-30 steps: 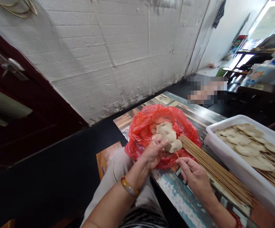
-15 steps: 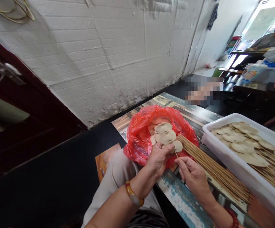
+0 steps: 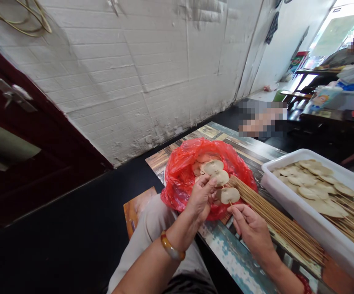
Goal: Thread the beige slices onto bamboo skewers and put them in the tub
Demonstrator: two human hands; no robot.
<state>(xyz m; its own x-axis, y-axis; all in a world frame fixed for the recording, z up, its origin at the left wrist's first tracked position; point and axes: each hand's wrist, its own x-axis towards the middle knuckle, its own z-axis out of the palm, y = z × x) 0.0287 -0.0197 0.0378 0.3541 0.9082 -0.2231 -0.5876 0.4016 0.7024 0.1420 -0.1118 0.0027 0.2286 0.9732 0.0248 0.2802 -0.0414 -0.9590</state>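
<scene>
My right hand (image 3: pixel 250 226) pinches the lower end of a thin wooden skewer (image 3: pixel 231 203). A pale, flat, rounded food slice (image 3: pixel 229 195) is threaded on the skewer just above those fingers. My left hand (image 3: pixel 201 198) is closed at the edge of another pale slice (image 3: pixel 221 178), higher up, with a short stretch of bare stick between the two slices. Both hands are over the near edge of an open red plastic bag (image 3: pixel 179 167), which holds more slices. A bundle of wooden skewers (image 3: pixel 274 216) lies right beside my right hand, one end against the bag.
A white plastic tub (image 3: pixel 267 173) at the right holds skewered slices (image 3: pixel 314 183). Bag, bundle and tub rest on a patterned table (image 3: pixel 225 249). An orange-brown stool (image 3: pixel 130 208) shows beside my knee. A person (image 3: pixel 345 57) sits at a far table.
The lower slice has come away from the upper ones, and bare stick now shows between them. My right hand has shifted slightly right and down. The view has tilted a little.
</scene>
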